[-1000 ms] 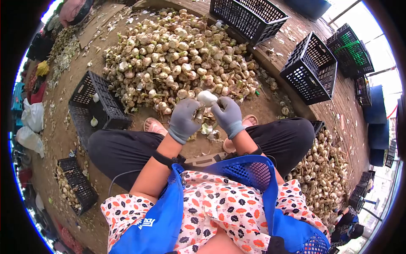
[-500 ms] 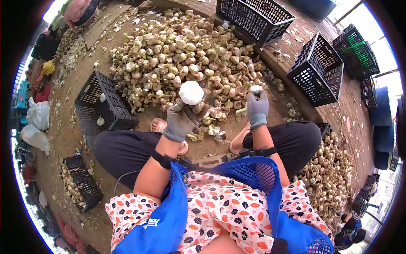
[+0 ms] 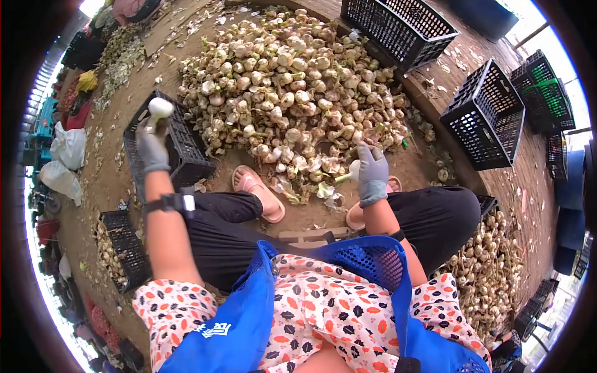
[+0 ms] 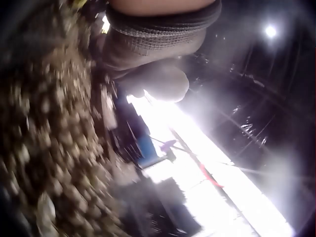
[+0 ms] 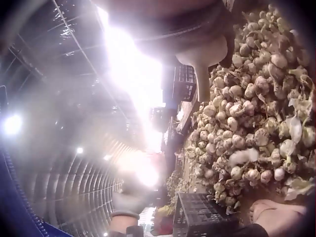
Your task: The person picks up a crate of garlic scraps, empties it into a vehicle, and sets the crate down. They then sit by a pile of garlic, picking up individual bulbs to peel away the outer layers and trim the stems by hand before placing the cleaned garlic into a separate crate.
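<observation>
My gloved left hand (image 3: 152, 148) is stretched out to the left, over the near part of a black plastic crate (image 3: 190, 163). It grips a peeled white garlic bulb (image 3: 160, 107) by its stem, bulb uppermost. My gloved right hand (image 3: 373, 173) is at the near edge of a big heap of garlic (image 3: 292, 81), its fingers pointing toward the heap. Against its palm side it holds another garlic bulb (image 3: 355, 168) with a pale stem sticking out leftward. That bulb (image 5: 205, 53) also shows beneath the glove in the right wrist view. The left wrist view is blurred.
More black crates stand at the back (image 3: 404, 31) and right (image 3: 485, 118). A smaller crate (image 3: 124, 245) lies at the left beside some garlic. Another garlic heap (image 3: 491, 267) is by my right knee. Loose skins (image 3: 292, 189) lie between my feet.
My hands were together at one white bulb, then parted. The left hand has carried its bulb left from before the heap to the crate. The right hand's fingers have straightened toward the heap.
</observation>
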Available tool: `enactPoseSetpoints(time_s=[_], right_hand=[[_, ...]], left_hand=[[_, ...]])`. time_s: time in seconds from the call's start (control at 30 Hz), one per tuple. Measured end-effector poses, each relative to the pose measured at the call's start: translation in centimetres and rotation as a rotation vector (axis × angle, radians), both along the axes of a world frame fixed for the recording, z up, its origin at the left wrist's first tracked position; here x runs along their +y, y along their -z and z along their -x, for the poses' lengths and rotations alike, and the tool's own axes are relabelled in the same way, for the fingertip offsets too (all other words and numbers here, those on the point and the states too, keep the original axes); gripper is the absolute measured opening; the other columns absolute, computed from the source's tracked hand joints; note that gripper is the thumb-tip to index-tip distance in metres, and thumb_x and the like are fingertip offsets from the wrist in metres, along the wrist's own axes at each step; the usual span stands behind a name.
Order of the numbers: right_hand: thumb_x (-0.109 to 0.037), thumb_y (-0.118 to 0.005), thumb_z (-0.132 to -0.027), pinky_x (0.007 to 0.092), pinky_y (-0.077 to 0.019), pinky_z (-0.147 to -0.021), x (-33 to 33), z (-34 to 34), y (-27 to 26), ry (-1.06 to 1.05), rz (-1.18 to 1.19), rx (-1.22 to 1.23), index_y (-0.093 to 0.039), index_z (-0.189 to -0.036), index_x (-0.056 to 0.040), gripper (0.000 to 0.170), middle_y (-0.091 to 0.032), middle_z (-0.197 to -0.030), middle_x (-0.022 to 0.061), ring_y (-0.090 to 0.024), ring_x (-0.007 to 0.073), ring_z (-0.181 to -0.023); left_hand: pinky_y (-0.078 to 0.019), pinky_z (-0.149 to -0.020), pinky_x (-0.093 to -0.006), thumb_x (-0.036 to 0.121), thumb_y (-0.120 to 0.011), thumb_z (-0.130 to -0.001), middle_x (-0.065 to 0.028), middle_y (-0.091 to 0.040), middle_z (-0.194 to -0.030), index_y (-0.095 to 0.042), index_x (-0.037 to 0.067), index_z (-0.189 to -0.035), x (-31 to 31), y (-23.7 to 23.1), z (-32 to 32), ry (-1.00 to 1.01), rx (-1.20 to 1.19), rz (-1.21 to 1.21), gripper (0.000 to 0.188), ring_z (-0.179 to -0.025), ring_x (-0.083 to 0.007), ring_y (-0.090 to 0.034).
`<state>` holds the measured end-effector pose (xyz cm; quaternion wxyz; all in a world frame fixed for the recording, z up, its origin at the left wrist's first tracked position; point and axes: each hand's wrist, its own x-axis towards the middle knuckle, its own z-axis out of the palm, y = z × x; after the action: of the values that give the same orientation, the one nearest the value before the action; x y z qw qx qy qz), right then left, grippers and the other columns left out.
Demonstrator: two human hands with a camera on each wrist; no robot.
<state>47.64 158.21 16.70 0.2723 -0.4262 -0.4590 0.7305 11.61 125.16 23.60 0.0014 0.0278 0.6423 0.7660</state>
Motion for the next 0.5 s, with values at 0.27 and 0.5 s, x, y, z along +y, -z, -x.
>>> enactPoseSetpoints(time_s=[0.27, 0.5], right_hand=[[-0.008, -0.057, -0.086, 0.0227, -0.0486, -0.065, -0.4, 0.7, 2.4, 0.033, 0.045, 0.137, -0.054, -0.107, 0.0004, 0.023, -0.058, -0.094, 0.0068, -0.059, 0.0116, -0.076], [-0.005, -0.056, -0.086, 0.0239, -0.0473, -0.073, 0.0, 0.6, 2.2, 0.018, 0.033, 0.038, -0.054, -0.109, 0.0012, 0.024, -0.059, -0.097, 0.0072, -0.059, 0.0129, -0.084]], left_hand=[[-0.0478, -0.084, -0.0303, 0.021, -0.060, -0.079, -0.0165, -0.064, -0.110, -0.055, 0.004, -0.123, 4.4, 10.4, 7.3, 0.490, 0.184, 1.260, 0.048, -0.099, -0.0254, -0.062], [-0.0445, -0.094, -0.0355, 0.017, -0.059, -0.078, -0.0164, -0.057, -0.123, -0.041, 0.017, -0.137, 26.2, 18.0, -7.3, 0.921, 0.363, 1.290, 0.063, -0.111, -0.0327, -0.055]])
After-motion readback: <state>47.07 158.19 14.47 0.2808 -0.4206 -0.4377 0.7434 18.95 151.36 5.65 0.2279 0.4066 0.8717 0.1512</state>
